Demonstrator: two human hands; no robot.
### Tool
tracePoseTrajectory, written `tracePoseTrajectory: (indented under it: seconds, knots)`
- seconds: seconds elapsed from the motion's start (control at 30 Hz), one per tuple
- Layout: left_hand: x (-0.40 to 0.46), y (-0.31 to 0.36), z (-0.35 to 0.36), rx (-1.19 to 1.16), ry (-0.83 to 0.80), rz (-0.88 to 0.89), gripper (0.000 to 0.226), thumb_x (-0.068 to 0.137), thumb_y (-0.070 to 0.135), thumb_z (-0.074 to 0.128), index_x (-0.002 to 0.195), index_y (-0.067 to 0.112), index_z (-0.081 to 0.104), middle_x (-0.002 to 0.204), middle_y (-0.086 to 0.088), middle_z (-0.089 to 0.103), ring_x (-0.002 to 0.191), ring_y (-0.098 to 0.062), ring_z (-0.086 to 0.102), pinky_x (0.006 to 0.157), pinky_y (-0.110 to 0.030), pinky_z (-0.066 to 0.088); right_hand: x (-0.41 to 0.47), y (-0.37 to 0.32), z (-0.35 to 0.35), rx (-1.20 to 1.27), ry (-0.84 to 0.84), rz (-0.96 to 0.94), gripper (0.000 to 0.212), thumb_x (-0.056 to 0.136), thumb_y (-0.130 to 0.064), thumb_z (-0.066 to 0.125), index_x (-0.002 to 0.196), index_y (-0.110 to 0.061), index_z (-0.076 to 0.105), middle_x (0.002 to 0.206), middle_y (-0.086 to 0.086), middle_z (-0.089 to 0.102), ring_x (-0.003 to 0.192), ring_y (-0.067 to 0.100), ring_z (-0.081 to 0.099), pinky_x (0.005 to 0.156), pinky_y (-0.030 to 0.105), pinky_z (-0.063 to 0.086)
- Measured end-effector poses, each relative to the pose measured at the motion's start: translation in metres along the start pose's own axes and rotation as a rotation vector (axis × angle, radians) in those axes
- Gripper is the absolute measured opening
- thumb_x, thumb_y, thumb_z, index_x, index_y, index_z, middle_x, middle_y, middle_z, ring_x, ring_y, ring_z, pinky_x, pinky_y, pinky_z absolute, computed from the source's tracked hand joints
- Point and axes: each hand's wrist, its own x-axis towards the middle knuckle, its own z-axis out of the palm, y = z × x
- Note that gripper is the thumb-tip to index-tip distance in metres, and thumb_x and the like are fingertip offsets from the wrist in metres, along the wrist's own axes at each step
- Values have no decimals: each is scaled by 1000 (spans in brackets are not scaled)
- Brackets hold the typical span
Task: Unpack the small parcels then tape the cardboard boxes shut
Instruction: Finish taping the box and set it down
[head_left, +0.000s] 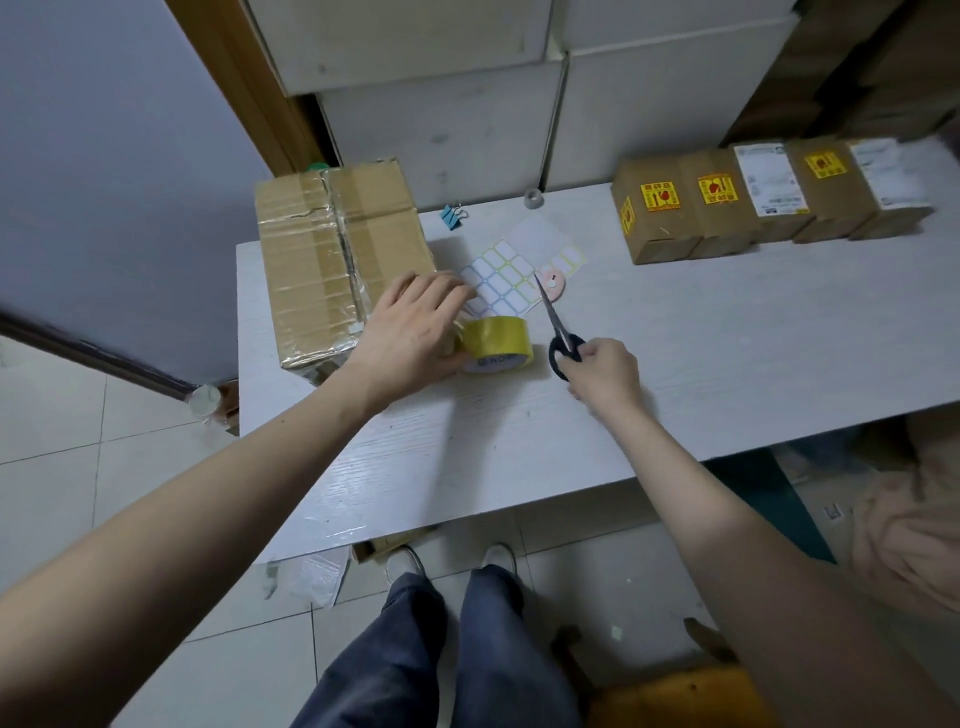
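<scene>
I am gripping the yellow roll of packing tape (497, 344) with my left hand (415, 332), beside the big taped cardboard box (332, 265) on the white table (727, 338). It looks light and stiff; hold its rim. My right hand (605, 374) is clasping the black-handled scissors (561, 332).

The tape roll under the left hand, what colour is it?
Yellow, with a white inner core; the tape roll shows clearly in the head view.

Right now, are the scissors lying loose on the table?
No: the right hand grips the black handles of the scissors, blades closed and pointing away over the table.
</scene>
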Motion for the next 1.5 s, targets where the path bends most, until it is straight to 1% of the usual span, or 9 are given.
tracePoseTrajectory:
  seconds: [0.1,0.2,0.27,0.43,0.57,0.9,1.13,1.37,1.5]
  knots:
    - [-4,-10,-4,-21,-40,25,65,76,36,75,127,3,52,132,-12,54,129,-29,46,103,-40,34,-22,-29,-8,368,-272,81,32,88,-37,65,69,-16,52,68,4,55,47,11,50,36,17,38]
    - [-9,-20,-7,-64,-61,32,62,80,32,73,130,4,50,139,-10,48,136,-28,38,105,-38,34,-50,-43,-14,467,-746,227,57,74,-76,49,78,-19,51,68,-2,49,53,13,54,40,20,36]
    - [-9,-23,-8,-108,-60,35,54,83,28,71,127,3,52,138,-12,49,133,-30,40,104,-42,38,-62,-42,-15,500,-1033,272,73,64,-86,39,84,-17,49,73,-1,51,58,17,55,43,21,35]
    - [-1,-23,-10,-125,-65,48,43,82,25,71,115,1,58,126,-17,54,125,-36,44,98,-48,42,-75,-32,-5,452,-1288,271,96,60,-90,33,105,-8,53,89,5,63,62,18,57,46,21,41]
    - [-2,-20,-6,-133,-36,26,40,79,20,73,108,-1,59,122,-17,55,125,-37,45,101,-46,40,-76,-22,4,529,-1303,297,97,63,-90,33,108,-7,54,90,5,66,62,16,57,46,21,42]
    - [-5,-21,-7,-145,-19,36,39,79,17,73,109,-3,59,121,-18,56,126,-36,44,103,-43,39,-60,-18,33,714,-1124,284,95,66,-90,28,108,-9,58,87,2,65,55,14,49,47,23,37]
    - [-5,-23,-5,-145,-33,36,42,77,19,74,110,-2,58,122,-17,55,128,-36,43,105,-42,38,-50,-16,38,735,-1093,264,95,58,-91,39,103,-10,62,82,0,65,52,12,46,47,23,38]
    - [-6,-24,-3,-150,-21,45,45,76,20,76,111,0,58,122,-16,56,127,-35,44,104,-40,38,-52,-12,41,678,-793,201,66,65,-76,51,78,-12,58,56,-4,51,40,10,33,46,21,38]
    - [-6,-25,-3,-148,-10,48,44,77,22,76,110,0,58,122,-15,56,127,-35,44,104,-39,38,-52,-2,34,631,-751,164,63,67,-72,54,77,-10,58,53,-3,48,39,11,34,45,21,37]
